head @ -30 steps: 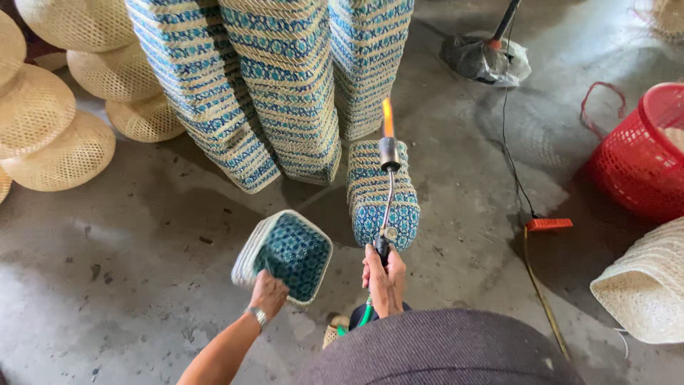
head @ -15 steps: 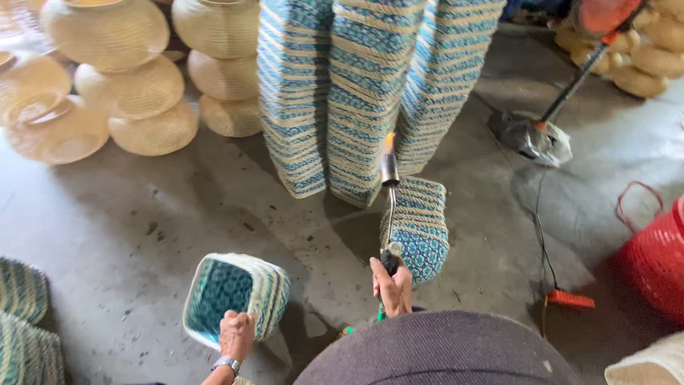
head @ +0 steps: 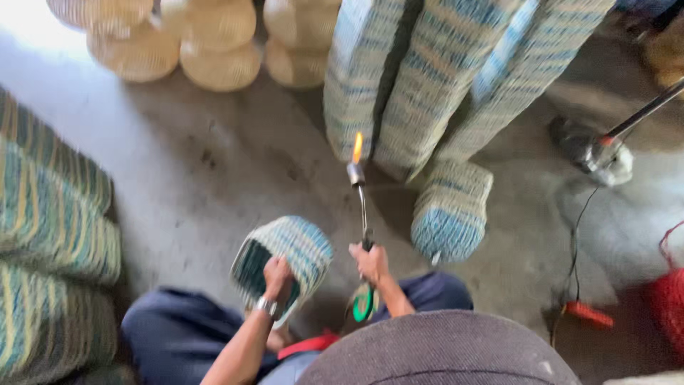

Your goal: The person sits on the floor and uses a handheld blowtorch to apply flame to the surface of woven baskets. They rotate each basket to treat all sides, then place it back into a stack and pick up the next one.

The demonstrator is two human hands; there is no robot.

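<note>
Stacked blue woven baskets (head: 442, 78), pale round baskets (head: 214, 43), fan stand (head: 598, 153).

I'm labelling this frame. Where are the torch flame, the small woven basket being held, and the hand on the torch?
torch flame (head: 357, 147), head view, middle of the orange flame.
small woven basket (head: 303, 246), head view, its outer side wall.
right hand (head: 369, 262), head view, back of the hand.

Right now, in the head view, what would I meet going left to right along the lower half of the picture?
Striped basket stack → small basket in the left hand → right hand on the lit torch → upright basket → orange-tipped cable → red basket.
</note>
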